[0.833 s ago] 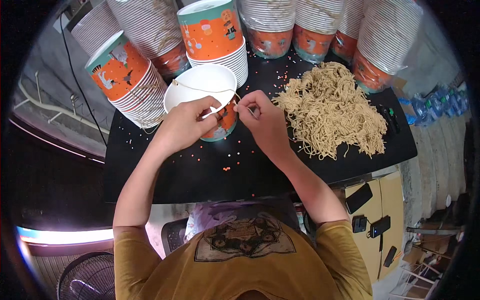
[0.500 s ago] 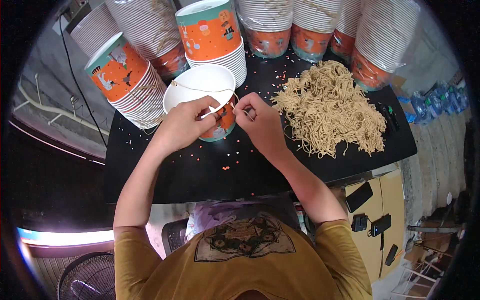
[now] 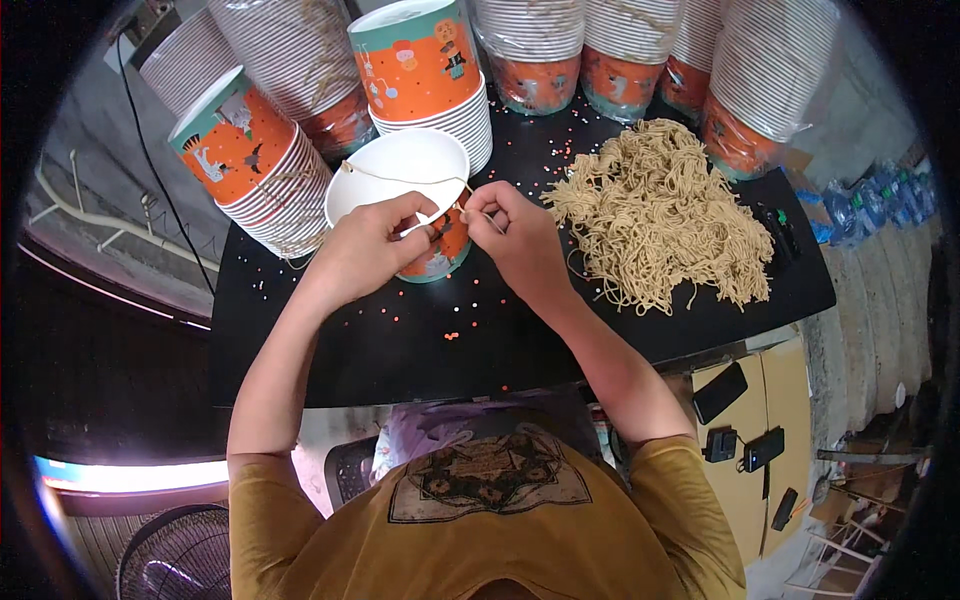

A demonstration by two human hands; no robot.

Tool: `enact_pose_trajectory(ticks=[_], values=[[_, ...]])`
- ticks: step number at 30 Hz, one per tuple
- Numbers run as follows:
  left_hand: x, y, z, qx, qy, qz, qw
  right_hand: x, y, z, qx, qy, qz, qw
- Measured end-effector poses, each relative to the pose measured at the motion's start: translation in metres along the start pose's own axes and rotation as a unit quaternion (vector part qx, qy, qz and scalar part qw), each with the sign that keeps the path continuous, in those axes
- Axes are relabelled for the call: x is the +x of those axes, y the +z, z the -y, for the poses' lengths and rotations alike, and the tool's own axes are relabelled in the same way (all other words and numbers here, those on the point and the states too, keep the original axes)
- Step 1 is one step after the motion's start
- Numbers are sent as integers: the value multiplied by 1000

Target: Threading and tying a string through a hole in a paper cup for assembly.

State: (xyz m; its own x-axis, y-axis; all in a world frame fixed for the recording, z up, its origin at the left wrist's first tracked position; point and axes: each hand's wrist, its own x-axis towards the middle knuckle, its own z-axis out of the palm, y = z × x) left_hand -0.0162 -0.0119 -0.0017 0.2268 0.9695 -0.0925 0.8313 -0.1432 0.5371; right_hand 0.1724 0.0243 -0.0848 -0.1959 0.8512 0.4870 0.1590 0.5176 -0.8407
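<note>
An orange and teal paper cup [image 3: 400, 175] with a white inside stands open on the black table [image 3: 420, 340]. My left hand [image 3: 368, 248] grips its near rim. My right hand [image 3: 518, 238] pinches the end of a thin tan string [image 3: 400, 179] at the cup's right rim. The string runs across the cup's opening to its far left edge. A big pile of the same tan strings [image 3: 660, 215] lies just right of my right hand.
Stacks of orange and teal paper cups [image 3: 250, 170] line the table's back and left, some wrapped in plastic [image 3: 770, 90]. Small coloured specks dot the tabletop. A fan [image 3: 170, 560] stands on the floor at lower left, and dark devices [image 3: 735, 400] lie on a yellow surface at right.
Both hands stay at the cup's near rim. My right fingers have shifted slightly toward the rim with the string.
</note>
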Motion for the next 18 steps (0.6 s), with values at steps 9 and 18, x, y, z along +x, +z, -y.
enact_pose_trajectory(ticks=[9,18], values=[[-2,0,-3,7,40,-60,997,-3,-1,3,58,44,12,997],[-24,3,-37,-136,80,-110,981,-4,-24,22,151,34,130,979]])
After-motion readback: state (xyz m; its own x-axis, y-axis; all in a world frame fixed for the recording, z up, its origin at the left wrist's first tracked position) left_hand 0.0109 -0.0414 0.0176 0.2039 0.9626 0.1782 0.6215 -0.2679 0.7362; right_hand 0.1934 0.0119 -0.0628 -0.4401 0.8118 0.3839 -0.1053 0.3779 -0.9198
